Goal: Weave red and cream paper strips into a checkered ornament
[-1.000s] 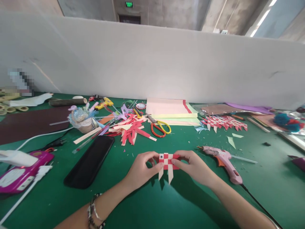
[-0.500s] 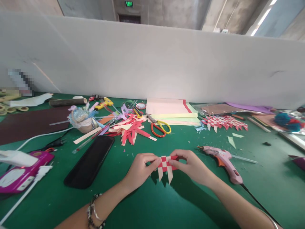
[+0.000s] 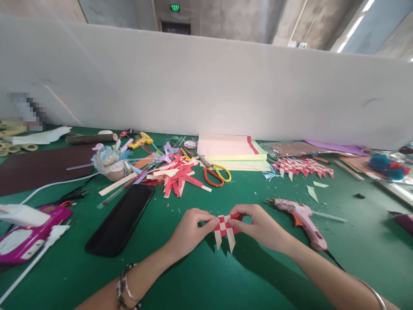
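Note:
Between my two hands is a small woven paper piece (image 3: 222,225), red and cream in a checker pattern, with two cream strip ends hanging down. My left hand (image 3: 195,229) pinches its left edge between thumb and fingers. On the opposite edge, my right hand (image 3: 253,221) grips the red strip the same way. A pink glue gun (image 3: 303,215) lies right of my right hand. Beyond the hands are red-and-yellow-handled scissors (image 3: 217,174) and a heap of red and cream paper strips (image 3: 177,174). More woven checkered pieces (image 3: 305,167) lie at the back right.
A black phone (image 3: 121,221) lies left of my left hand, near a magenta power strip (image 3: 35,228) with white cables. Paper sheets (image 3: 226,146) rest against the white partition (image 3: 206,86). A yellow glue gun (image 3: 141,140) and a wrapped bundle (image 3: 112,161) sit back left.
The woven piece tilts slightly in my fingers, its strip ends hanging a little lower. Both hands keep their pinch, and the things on the table stay where they were.

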Demonstrator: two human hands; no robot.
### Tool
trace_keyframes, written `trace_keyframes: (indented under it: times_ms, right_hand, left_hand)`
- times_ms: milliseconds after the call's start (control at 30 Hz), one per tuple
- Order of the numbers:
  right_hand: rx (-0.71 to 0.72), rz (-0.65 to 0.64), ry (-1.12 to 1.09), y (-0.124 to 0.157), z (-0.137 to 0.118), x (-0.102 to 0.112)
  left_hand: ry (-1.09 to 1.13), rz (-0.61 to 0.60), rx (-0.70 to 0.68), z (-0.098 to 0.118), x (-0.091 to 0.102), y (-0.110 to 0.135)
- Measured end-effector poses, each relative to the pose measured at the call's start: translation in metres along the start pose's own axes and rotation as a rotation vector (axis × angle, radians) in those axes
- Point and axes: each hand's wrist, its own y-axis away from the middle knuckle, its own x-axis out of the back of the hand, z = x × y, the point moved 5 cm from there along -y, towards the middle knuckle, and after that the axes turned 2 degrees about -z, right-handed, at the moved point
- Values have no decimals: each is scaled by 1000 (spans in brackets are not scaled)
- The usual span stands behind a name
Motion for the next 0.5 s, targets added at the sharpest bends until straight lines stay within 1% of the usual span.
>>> trace_keyframes:
  times_ms: [100, 167, 200, 233, 267, 333, 400, 433, 467, 500]
  right_hand:
    - [5, -6, 25, 0, -3, 3]
    - [17, 4, 36, 1, -6, 14]
    - [23, 24, 43, 1, -7, 24]
    - [25, 52, 48, 1, -6, 37]
    - [13, 106, 58, 0, -2, 55]
    - [-3, 258, 100, 0, 12, 98]
    - [-95, 452, 183, 0, 40, 144]
    - [-147, 501, 218, -1, 57, 164]
    - [-226, 529, 260, -2, 77, 181]
    - [-274, 543, 282, -4, 96, 195]
  left_hand:
    - [9, 31, -11, 2, 1, -1]
    - [67, 66, -10, 2, 3, -1]
    - [110, 70, -8, 2, 2, -1]
    - [153, 62, -4, 1, 1, -1]
    - [191, 46, 2, 0, 0, -1]
    - [227, 13, 22, -2, -3, -1]
    - [208, 0, 56, -4, -4, -1]
    - [192, -2, 75, -5, -5, -2]
    - [176, -5, 91, -6, -5, -3]
    - [160, -7, 104, -7, -5, -4]
